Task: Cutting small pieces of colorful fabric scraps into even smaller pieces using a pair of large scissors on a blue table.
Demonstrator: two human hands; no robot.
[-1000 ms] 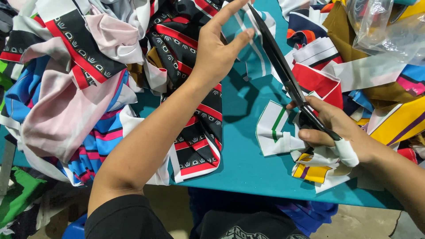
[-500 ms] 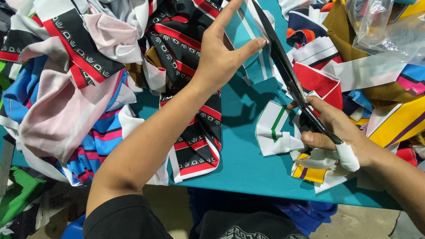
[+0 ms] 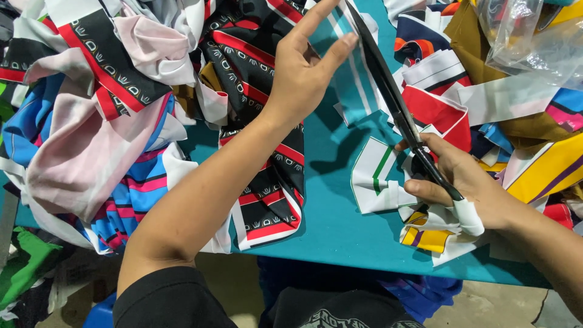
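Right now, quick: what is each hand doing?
Left hand: open, fingers spread, touching the teal striped cloth.
Right hand: closed around the handles of the black scissors.

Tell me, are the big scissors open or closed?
Closed, or nearly so: the scissors look like one dark strip against the teal striped cloth, with no gap visible between the blades.

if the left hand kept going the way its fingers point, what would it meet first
The left hand points up and right. Its fingertips are already at the teal striped cloth, with the scissors blade just beyond. Likely the cloth first, though depth is unclear.
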